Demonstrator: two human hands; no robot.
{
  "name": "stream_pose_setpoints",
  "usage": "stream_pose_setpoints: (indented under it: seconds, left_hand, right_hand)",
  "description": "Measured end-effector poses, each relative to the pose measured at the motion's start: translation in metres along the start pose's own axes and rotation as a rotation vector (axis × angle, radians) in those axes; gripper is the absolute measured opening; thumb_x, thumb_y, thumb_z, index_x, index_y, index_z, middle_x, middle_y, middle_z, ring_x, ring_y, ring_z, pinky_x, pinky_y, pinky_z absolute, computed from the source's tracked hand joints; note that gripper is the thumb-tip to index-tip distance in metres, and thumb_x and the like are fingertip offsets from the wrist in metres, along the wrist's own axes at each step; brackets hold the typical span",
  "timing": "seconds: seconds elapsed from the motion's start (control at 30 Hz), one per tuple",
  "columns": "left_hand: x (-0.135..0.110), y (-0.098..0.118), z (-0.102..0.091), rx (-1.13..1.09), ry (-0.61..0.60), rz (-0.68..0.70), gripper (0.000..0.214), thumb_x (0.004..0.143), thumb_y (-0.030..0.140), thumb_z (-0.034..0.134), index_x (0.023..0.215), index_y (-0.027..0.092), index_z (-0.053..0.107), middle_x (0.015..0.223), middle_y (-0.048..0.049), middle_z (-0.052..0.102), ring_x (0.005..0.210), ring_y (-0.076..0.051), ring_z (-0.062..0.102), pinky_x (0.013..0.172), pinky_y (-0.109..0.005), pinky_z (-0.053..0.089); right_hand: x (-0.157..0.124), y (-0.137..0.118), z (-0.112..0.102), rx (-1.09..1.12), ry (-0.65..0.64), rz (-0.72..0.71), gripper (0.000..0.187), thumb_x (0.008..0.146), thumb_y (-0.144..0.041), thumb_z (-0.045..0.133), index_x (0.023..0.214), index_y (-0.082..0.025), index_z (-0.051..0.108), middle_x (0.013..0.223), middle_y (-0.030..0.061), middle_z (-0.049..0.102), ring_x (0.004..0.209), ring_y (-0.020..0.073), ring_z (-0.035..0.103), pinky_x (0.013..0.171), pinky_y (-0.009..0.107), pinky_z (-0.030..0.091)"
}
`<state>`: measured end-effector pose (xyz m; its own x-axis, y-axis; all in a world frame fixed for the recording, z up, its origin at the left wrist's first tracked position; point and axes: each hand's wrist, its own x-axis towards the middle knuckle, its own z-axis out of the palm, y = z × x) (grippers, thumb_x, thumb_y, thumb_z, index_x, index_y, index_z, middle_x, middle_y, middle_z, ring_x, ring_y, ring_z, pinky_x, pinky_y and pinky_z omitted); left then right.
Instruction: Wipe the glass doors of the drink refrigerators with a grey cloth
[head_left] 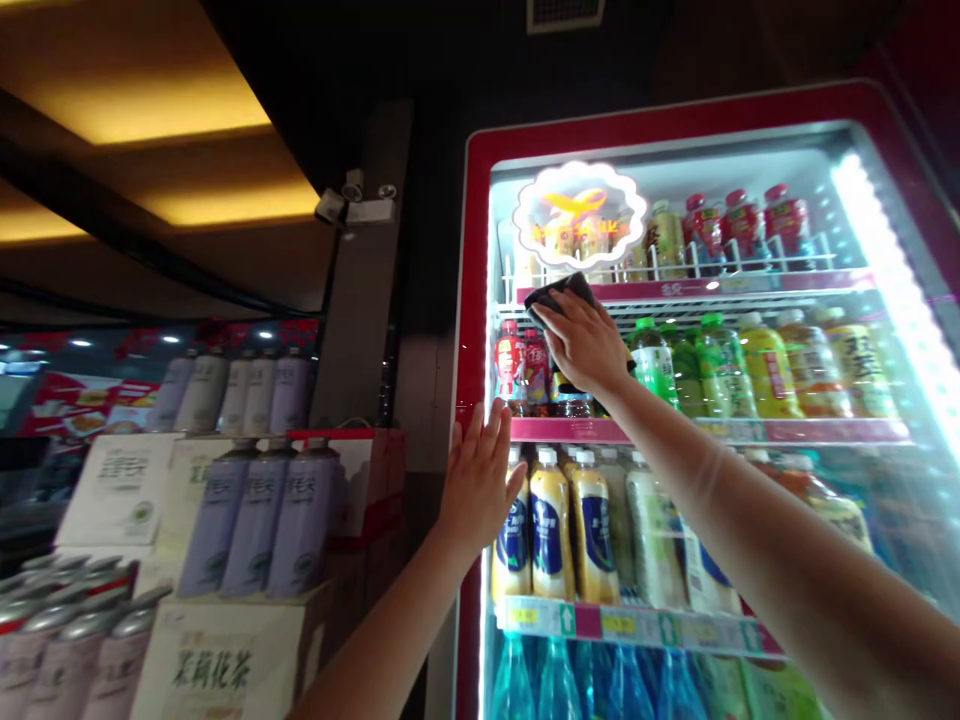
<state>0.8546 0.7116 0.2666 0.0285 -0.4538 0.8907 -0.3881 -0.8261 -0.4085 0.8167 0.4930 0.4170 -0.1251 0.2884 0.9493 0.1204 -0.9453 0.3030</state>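
Note:
A red-framed drinks fridge (474,300) with a glass door fills the right half of the head view. My right hand (583,342) presses a dark cloth (559,291) flat against the glass, high up near a glowing white sticker (579,214). My left hand (480,480) rests open, fingers together and stretched, on the fridge's left frame beside the shelf of yellow-and-blue bottles (551,520).
Inside the fridge stand shelves of red, green and yellow bottles (720,365) and blue bottles (555,680) at the bottom. To the left, lilac cans (259,515) are stacked on cartons (225,660). A grey pillar (360,330) with a camera (352,205) stands behind.

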Motion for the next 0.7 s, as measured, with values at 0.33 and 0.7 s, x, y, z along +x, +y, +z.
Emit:
stream_pose_setpoints:
  seconds: [0.33,0.7]
  left_hand:
    - [0.002,0.003,0.004,-0.047,0.054,-0.006,0.075,0.104,0.041,0.037,0.164,0.015,0.0,0.169,-0.0133,0.026,0.158,-0.033,0.014,0.125,-0.061,0.024]
    - [0.009,0.005,-0.006,0.027,0.084,0.137,0.076,0.103,0.039,0.042,0.164,0.017,0.003,0.169,-0.0124,0.023,0.158,-0.03,0.018,0.126,-0.057,0.024]
  right_hand:
    - [-0.037,-0.048,0.01,-0.082,0.016,0.036,0.045,0.099,-0.022,0.046,0.141,-0.025,0.061,0.151,0.0088,0.055,0.143,0.0286,0.047,0.125,0.059,0.025]
    - [-0.021,0.037,-0.02,-0.115,0.121,0.23,0.043,0.1,-0.024,0.043,0.138,-0.028,0.064,0.146,0.0103,0.057,0.137,0.0322,0.051,0.118,0.058,0.037]
